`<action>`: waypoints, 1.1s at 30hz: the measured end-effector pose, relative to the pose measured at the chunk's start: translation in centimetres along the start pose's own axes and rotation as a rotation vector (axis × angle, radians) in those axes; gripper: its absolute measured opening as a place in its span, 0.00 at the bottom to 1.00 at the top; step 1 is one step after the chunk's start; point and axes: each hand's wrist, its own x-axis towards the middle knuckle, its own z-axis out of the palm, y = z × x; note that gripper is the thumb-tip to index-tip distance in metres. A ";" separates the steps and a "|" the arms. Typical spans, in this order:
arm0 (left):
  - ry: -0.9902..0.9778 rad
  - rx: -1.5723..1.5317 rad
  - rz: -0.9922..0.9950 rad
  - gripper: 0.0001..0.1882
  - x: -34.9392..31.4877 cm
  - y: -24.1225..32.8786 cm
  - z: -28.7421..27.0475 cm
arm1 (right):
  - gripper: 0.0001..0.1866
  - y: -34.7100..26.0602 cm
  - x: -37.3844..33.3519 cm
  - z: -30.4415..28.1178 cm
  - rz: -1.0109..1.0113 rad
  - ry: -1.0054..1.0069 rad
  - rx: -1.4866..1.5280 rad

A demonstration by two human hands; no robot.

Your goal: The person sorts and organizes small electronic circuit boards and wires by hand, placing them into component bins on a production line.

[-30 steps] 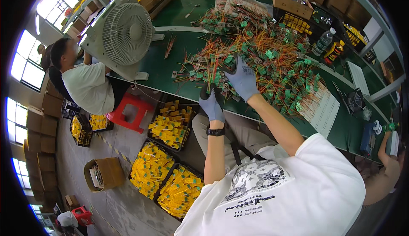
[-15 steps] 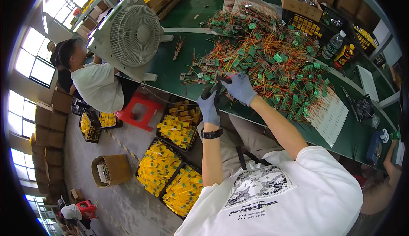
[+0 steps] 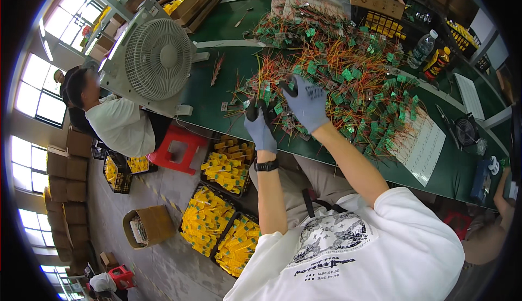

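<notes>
Both my hands wear grey-blue gloves with dark fingertips, and they are apart at the near edge of a large heap of small green circuit boards with red and yellow wires point(image 3: 348, 75). My left hand point(image 3: 260, 128) is over the heap's left near edge, thumb and fingers apart, with no held piece that I can make out. Further right and a little farther in, my right hand point(image 3: 308, 105) reaches onto the heap with thumb and forefinger spread. Boards and wires lie right around its fingertips, and the other fingers are partly hidden.
A grey box fan point(image 3: 157, 59) stands on the green table point(image 3: 204, 102) at left. White perforated panels point(image 3: 421, 149) lie at right, near bottles point(image 3: 423, 50). Black crates of yellow pieces point(image 3: 206, 219) sit on the floor beside a red stool point(image 3: 176, 149). A person point(image 3: 117, 119) sits beyond the fan.
My hands were close together at the table edge, fingers pinched. They have separated: the left moved slightly left, the right moved up onto the heap. The whole view has shifted a little.
</notes>
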 end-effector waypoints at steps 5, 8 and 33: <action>-0.323 0.226 0.074 0.18 -1.3 0.4 -1.3 | 0.14 2.6 -1.7 0.6 -0.005 -0.326 0.534; -0.204 0.385 0.130 0.16 -1.7 0.9 -1.0 | 0.14 1.5 -1.2 0.2 -0.040 -0.354 0.479; 0.125 1.875 0.454 0.19 26.3 2.8 -9.3 | 0.16 5.9 -11.5 -5.0 -0.123 -0.606 0.274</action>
